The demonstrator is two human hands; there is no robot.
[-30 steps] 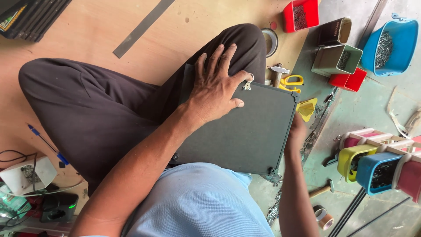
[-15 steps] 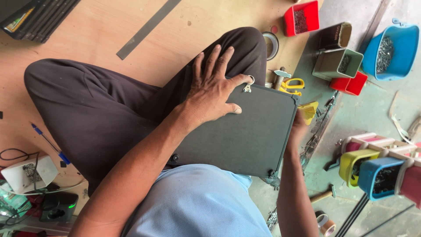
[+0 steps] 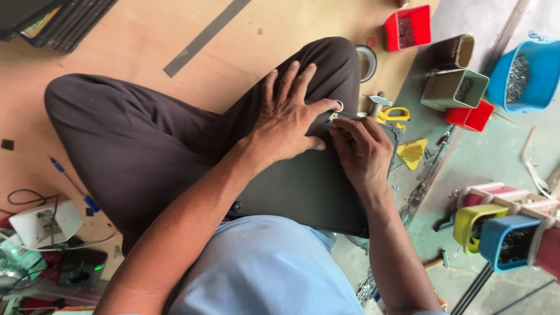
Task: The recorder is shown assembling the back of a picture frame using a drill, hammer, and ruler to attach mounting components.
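A dark grey flat panel [image 3: 303, 192] lies across my lap, on my crossed legs in dark trousers. My left hand [image 3: 289, 119] rests flat on its upper part with the fingers spread, thumb toward the top corner. My right hand [image 3: 363, 153] sits on the same corner with its fingers curled around a small metal fitting [image 3: 341, 115]. The fitting is right next to my left thumb, and the two hands nearly touch. What the fitting is exactly stays hidden under the fingers.
Yellow-handled scissors [image 3: 394, 114], a tape roll [image 3: 367, 61] and a yellow triangular piece [image 3: 412, 153] lie just beyond the panel. Red [image 3: 408, 26], blue [image 3: 522, 73] and metal [image 3: 455, 87] bins of small hardware stand at the upper right, coloured bins [image 3: 501, 233] at the right. Cables and a charger [image 3: 46, 224] lie at the left.
My right hand came up from the panel's right edge onto its top corner and closed on the fitting. My left hand stayed flat on the panel.
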